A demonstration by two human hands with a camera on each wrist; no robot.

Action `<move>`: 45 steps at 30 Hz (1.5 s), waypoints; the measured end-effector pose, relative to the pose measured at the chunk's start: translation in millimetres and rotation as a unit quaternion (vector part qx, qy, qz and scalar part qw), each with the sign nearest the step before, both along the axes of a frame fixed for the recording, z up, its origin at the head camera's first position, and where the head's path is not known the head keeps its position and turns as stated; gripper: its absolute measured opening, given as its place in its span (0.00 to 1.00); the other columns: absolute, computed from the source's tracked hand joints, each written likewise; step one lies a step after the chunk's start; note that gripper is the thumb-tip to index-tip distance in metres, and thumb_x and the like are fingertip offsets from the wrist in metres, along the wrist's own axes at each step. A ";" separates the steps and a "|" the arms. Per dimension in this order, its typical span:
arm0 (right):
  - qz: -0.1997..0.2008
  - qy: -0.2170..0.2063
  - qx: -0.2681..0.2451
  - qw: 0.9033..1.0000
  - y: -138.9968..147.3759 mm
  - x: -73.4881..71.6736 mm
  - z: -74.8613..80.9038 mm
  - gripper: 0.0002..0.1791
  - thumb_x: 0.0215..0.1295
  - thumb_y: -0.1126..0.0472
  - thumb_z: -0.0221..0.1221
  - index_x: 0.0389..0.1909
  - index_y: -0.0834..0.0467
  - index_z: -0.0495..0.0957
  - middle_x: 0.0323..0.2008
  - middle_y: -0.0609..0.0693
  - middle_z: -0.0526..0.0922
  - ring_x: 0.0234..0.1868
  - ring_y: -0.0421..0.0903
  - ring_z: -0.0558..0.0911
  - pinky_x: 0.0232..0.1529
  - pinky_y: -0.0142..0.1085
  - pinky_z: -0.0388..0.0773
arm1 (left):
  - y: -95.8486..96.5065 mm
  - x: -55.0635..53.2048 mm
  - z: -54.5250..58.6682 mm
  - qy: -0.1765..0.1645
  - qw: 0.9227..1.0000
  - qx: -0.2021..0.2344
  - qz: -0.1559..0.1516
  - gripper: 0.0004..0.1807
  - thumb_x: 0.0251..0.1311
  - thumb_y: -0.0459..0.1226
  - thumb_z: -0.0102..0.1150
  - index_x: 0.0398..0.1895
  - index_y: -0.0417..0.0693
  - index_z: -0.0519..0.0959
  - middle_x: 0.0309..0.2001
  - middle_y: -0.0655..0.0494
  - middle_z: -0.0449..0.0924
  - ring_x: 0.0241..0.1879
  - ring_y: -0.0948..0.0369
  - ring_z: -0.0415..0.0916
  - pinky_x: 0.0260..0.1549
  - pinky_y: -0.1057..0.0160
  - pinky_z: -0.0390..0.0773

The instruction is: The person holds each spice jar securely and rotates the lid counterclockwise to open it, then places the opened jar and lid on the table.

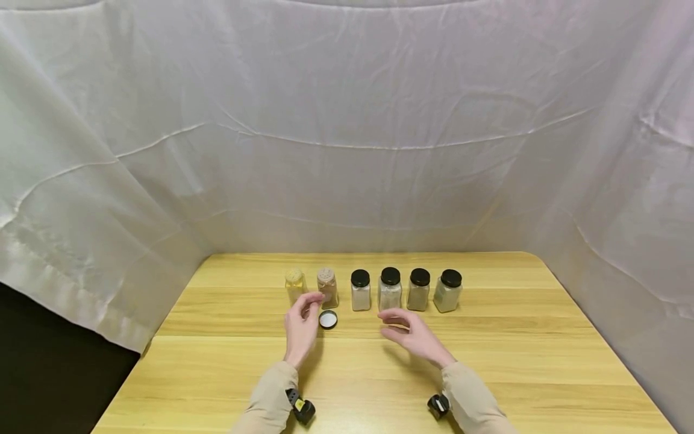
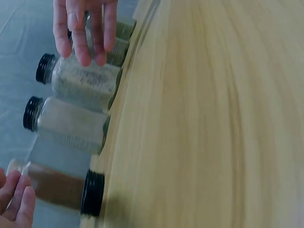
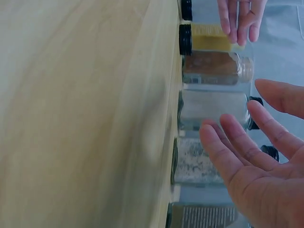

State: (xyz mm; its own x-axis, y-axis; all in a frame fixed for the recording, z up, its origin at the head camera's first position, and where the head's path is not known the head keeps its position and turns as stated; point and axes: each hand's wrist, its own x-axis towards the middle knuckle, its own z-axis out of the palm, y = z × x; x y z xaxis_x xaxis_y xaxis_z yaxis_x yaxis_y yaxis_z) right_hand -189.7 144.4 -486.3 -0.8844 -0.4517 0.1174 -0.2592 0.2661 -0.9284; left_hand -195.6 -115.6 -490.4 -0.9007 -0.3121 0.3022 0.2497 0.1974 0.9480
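Observation:
Six glass spice jars stand in a row. The yellow-filled jar [image 1: 295, 285] and the brown-filled jar [image 1: 328, 289] at the left show pale perforated tops without black caps. A black cap [image 1: 328, 319] lies with its white inside up before the brown jar. My left hand [image 1: 302, 327] hovers in front of these two jars, its fingers loosely bent with nothing visible in them. My right hand [image 1: 414, 335] is held above the table before the speckled white jar [image 1: 390, 295], fingers spread and loosely bent, holding nothing. In the right wrist view, another black cap [image 3: 186, 9] shows beyond the yellow jar.
The white-filled jar [image 1: 360, 295], a greyish jar [image 1: 418, 294] and a pale greenish jar [image 1: 447, 295] wear black caps. A light wood table [image 1: 358, 386] carries everything. Grey-white cloth [image 1: 352, 181] hangs behind and at both sides.

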 end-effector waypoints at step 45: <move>-0.037 -0.011 -0.025 0.999 39.6 -1.2 -6.9 0.23 0.69 0.66 0.60 0.60 0.74 0.72 0.61 0.75 0.74 0.61 0.72 0.76 0.55 0.23 0.79 | 50.0 -45.2 -4.2 -0.032 0.972 -0.058 -0.224 0.37 0.71 0.36 0.57 0.76 0.30 0.53 0.77 0.31 0.54 0.78 0.40 0.51 0.78 0.45 0.54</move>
State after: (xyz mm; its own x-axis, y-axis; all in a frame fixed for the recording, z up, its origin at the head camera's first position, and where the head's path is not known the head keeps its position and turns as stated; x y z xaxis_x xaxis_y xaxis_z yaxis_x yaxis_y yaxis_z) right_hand -190.8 184.0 -493.1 -0.9180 -0.3784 0.1187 -0.2203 0.2375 -0.9461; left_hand -240.8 -65.6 -494.7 -0.9565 0.1478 0.2515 0.2768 0.1883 0.9423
